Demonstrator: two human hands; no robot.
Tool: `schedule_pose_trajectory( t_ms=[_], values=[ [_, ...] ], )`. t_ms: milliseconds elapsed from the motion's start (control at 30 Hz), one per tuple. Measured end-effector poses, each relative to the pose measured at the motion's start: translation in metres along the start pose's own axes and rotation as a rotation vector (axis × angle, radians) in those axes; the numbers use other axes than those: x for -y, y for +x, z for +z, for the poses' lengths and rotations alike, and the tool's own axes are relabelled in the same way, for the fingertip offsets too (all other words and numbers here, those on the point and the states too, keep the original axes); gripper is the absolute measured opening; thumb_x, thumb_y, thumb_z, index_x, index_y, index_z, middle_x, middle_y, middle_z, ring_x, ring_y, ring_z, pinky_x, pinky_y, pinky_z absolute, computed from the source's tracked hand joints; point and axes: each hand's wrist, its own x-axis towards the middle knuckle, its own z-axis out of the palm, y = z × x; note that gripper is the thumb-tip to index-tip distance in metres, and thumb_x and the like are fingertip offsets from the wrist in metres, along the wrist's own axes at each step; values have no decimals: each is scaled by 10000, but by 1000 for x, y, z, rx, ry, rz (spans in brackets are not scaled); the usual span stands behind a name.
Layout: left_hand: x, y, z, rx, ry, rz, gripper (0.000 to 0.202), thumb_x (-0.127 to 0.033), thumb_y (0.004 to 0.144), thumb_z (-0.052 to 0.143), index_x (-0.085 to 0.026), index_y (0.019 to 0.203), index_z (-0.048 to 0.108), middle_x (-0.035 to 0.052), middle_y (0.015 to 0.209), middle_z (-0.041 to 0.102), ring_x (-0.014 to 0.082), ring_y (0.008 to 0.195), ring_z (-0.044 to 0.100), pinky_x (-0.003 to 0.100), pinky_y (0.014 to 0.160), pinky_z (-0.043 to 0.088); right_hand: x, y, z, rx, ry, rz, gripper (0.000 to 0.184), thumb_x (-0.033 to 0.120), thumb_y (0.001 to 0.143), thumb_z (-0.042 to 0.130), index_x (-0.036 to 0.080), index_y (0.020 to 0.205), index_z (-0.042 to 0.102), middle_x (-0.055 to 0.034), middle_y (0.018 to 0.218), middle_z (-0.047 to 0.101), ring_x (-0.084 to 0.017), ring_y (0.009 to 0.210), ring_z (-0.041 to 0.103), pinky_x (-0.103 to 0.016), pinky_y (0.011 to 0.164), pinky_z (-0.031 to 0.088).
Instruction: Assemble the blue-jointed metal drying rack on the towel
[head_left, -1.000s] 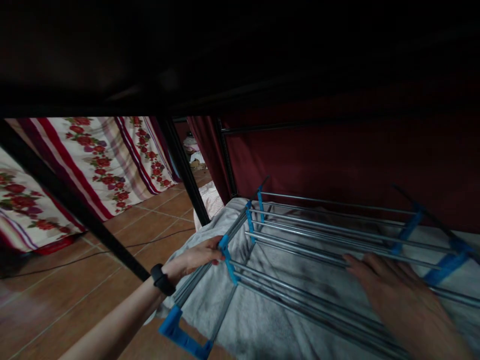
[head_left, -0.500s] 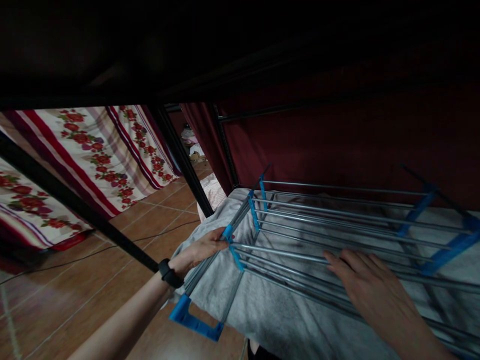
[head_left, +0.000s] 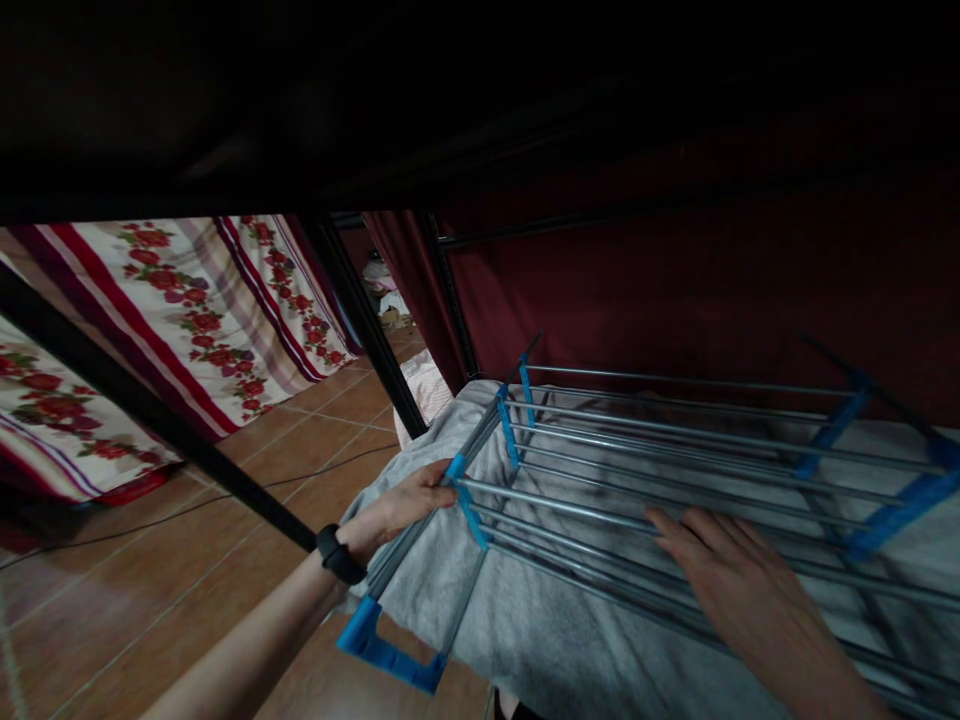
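Observation:
A folded drying rack (head_left: 660, 470) of silver metal rods with blue plastic joints lies flat on a grey towel (head_left: 525, 640). My left hand (head_left: 405, 500), with a black band at the wrist, grips the rack's left side bar next to a blue joint. My right hand (head_left: 742, 590) lies flat on the rods near the middle, fingers stretched out and pointing left. A blue end bracket (head_left: 386, 650) of the rack sticks out past the towel's near edge.
Dark bed framing overhangs the top of the view, and a black post (head_left: 150, 410) slants across the left. A dark red curtain (head_left: 675, 290) hangs behind the rack. Floral red-and-white fabric (head_left: 187, 300) drapes at left over a brown tiled floor (head_left: 150, 590) with a thin black cable.
Over the second the view shifted and the rack sits a little higher and further left in it. My right hand slid left along the rods. My left hand keeps its grip.

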Motion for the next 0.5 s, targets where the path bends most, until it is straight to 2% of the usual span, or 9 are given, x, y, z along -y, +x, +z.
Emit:
schedule_pose_trajectory(
  t_ms=[167, 367, 500],
  values=[
    [7, 2, -3, -11, 11, 1, 328, -202, 700, 678, -161, 1024, 651, 6, 950, 685, 188, 925, 592, 293, 906, 435, -1, -3, 10, -4, -3, -12, 346, 155, 994, 424, 239, 1263, 625, -51, 946, 653, -209, 832, 630, -411, 824, 449],
    [5, 2, -2, -28, 39, 4, 290, -205, 679, 681, -156, 963, 645, -20, 846, 630, 151, 812, 536, 262, 791, 417, -3, -8, 11, -41, 12, -21, 354, 179, 1009, 400, 226, 1295, 603, -63, 980, 658, -219, 882, 639, -428, 861, 449],
    [1, 1, 1, -23, 49, -7, 273, -218, 683, 671, -160, 948, 639, -23, 822, 616, 144, 781, 527, 259, 752, 421, -5, -7, 12, -55, 12, -47, 352, 194, 1022, 378, 228, 1292, 601, -57, 960, 657, -205, 841, 631, -419, 840, 446]
  ],
)
